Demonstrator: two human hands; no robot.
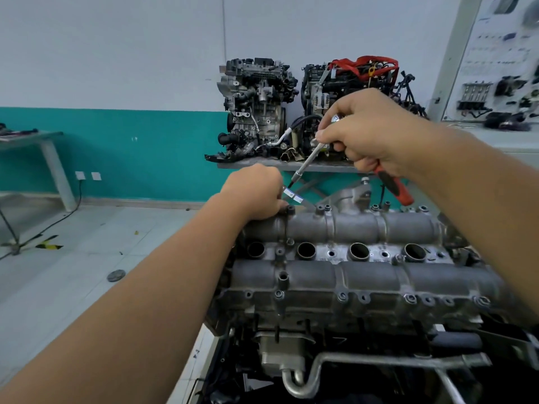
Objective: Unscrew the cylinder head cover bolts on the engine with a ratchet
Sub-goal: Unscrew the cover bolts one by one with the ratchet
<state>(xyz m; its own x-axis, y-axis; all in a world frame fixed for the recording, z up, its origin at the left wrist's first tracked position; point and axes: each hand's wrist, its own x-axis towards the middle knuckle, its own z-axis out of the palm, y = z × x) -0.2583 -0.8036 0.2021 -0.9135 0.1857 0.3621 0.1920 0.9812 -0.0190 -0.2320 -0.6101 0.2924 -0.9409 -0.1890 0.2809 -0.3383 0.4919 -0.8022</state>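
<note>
Two hands (370,132), chrome ratchet (309,160), ribbed cast-metal cover (350,275)

The wall (116,53) is white above and teal below, with two sockets (88,176) low down. Pale floor tiles (73,258) carry a black-and-yellow strip (48,244). A grey table (32,138) stands left; a shelf (262,166) holds two spare engines (258,106), and a display board (501,59), perhaps of parts, hangs right

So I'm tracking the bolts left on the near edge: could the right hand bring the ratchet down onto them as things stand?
Probably yes: the right hand grips the ratchet raised above the cylinder head cover, and nothing covers the near-edge bolts.
</note>
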